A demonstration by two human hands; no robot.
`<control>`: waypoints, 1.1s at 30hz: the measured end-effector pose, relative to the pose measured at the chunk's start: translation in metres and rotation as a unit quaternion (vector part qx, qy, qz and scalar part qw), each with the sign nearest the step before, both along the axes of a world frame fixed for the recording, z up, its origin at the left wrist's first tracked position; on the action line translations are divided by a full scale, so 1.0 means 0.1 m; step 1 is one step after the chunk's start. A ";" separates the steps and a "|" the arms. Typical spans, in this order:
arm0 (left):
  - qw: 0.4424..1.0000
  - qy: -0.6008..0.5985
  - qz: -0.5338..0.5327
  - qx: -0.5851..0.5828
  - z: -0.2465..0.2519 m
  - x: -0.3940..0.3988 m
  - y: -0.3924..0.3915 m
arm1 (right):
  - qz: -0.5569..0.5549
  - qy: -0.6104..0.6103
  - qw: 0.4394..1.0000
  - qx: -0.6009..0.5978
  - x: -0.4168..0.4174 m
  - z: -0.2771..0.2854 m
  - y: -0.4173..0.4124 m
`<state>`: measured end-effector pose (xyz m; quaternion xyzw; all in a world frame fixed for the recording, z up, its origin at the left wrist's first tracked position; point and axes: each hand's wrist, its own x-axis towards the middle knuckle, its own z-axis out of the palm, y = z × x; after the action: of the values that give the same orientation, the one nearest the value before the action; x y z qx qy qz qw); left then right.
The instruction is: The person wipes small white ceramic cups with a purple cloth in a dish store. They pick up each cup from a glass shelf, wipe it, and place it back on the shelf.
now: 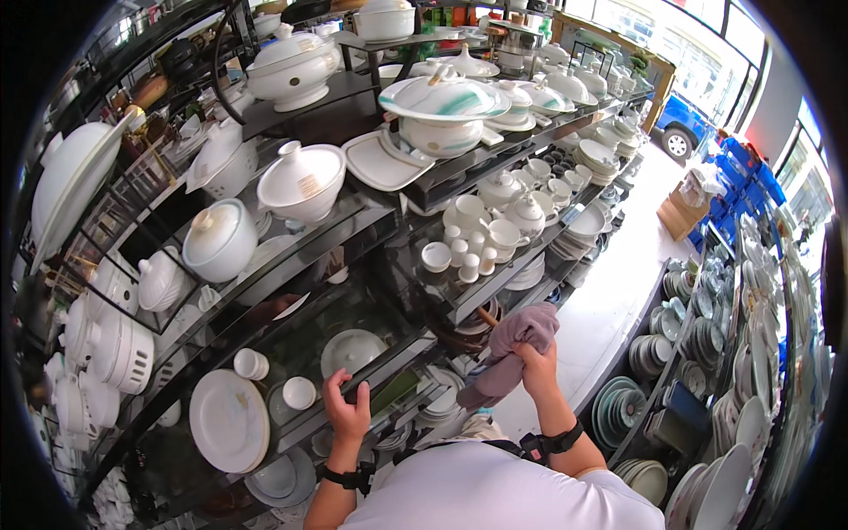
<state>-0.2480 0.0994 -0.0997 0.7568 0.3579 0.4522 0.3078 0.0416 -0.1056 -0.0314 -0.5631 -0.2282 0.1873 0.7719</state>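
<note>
My right hand (pixel 540 364) grips a bunched mauve cloth (pixel 517 341), held out over the aisle beside the shelf edge. My left hand (pixel 349 407) holds nothing, its fingers apart and slightly curled, at the front edge of a dark glass shelf. Just beyond its fingertips a round white dish (pixel 353 352) lies on that shelf. To its left stand a small white cup (pixel 299 393), a stack of small white cups (pixel 251 364) and a large white oval plate (pixel 228 421).
Lidded white tureens (pixel 301 179) crowd the upper shelf. Teapots (pixel 525 215) and small shakers (pixel 469 267) stand near the middle shelf's edge. Across the narrow aisle, a rack holds stacked plates (pixel 619 404). A cardboard box (pixel 682 212) and blue crates (pixel 742 179) stand farther along.
</note>
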 end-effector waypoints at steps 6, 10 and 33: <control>0.995 0.068 -0.058 0.052 0.18 1.14 -0.05 | -0.002 -0.029 0.999 -0.037 0.75 0.04 -0.08; 0.993 0.094 -0.067 0.030 0.00 1.91 -0.05 | 0.024 -0.106 0.989 -0.101 1.35 -0.24 -0.26; 0.985 0.150 0.088 -0.017 -0.20 3.59 0.56 | 0.059 0.026 0.998 -0.026 3.11 -0.37 -0.60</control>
<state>0.1112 0.1558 -0.1202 0.7765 0.4724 0.3527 0.2225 0.3528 -0.1656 -0.0687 -0.5637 -0.2354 0.2532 0.7501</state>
